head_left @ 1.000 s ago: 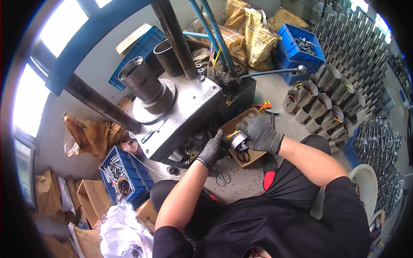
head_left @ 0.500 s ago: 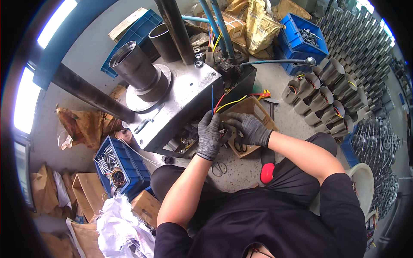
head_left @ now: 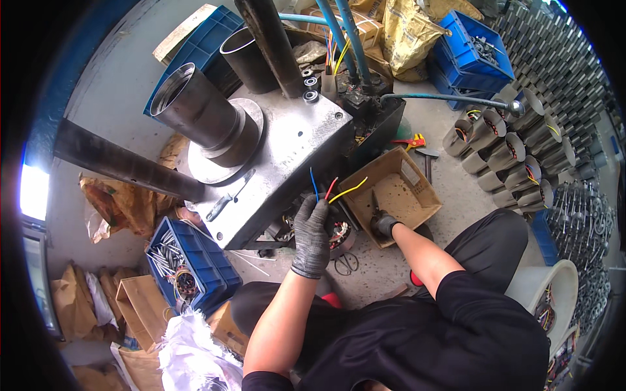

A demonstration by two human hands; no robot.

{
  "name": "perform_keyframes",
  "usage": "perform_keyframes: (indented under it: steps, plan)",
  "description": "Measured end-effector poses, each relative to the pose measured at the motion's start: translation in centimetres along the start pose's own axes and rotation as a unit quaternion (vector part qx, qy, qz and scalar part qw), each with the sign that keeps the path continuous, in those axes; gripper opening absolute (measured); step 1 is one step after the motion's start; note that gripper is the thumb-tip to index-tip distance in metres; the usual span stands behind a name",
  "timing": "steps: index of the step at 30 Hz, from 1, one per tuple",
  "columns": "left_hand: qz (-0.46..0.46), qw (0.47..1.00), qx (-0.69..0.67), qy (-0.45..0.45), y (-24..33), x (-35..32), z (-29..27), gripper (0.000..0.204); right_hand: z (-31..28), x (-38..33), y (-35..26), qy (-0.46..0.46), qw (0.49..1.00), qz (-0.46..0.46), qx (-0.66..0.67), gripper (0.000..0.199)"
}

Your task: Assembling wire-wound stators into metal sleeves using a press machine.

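In dark grey gloves, my left hand [head_left: 312, 238] is closed around a bundle of wires in front of the machine. A blue wire [head_left: 313, 182], a red wire [head_left: 331, 189] and a yellow wire [head_left: 349, 189] stick up past its fingertips. Just right of that hand is a round stator [head_left: 340, 236] with wires inside, partly hidden by the glove. My right hand [head_left: 386, 225] reaches into the near side of an open cardboard box [head_left: 417, 189]. Its fingers are closed on a dark pointed tool that looks like scissors [head_left: 375, 201]; the handles are covered.
A heavy metal press [head_left: 280, 150] fills the upper left, a screwdriver [head_left: 222, 205] on its top. Red-and-yellow pliers [head_left: 412, 141] and a hammer [head_left: 428, 159] lie beyond the box. Steel cylinders [head_left: 508, 153] stand at right; a blue crate [head_left: 208, 260] of metal rods is at left.
My right hand has left the wires and moved down into the cardboard box, closing on the scissors. My left hand keeps the wires, slightly lower. The view has shifted.
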State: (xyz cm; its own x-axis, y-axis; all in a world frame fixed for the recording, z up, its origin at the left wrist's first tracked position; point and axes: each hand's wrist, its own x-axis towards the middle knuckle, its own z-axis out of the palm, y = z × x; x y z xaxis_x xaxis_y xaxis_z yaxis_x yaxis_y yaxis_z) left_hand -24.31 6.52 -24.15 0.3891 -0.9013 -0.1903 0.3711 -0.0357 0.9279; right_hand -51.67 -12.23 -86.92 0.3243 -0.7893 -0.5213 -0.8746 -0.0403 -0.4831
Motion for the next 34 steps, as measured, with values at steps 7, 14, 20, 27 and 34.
perform_keyframes:
  steps: [7,14,20,27,34]
  plan:
    - [-0.049,0.997,0.013,-0.050,-2.5,-0.5,0.7,0.013,-2.9,-1.7,-2.9,0.077,0.986,-0.102,-0.108,0.034]
    - [-0.043,0.999,0.005,-0.006,-2.9,-0.6,-1.0,0.009,-25.5,-24.0,-26.0,-0.195,0.792,0.067,0.574,0.030]
    - [-0.035,0.992,0.116,-0.025,-3.8,0.1,1.4,0.010,-33.0,-37.2,-26.4,-0.189,0.827,-0.012,0.530,0.046]
    - [-0.031,0.985,0.154,-0.074,-6.2,0.9,0.2,0.011,-32.8,-38.8,-28.0,-0.204,0.859,-0.035,0.468,0.053]
    - [-0.041,0.975,0.203,-0.083,-6.8,1.1,1.0,0.016,-32.1,-36.5,-26.3,-0.242,0.873,-0.018,0.423,0.051]
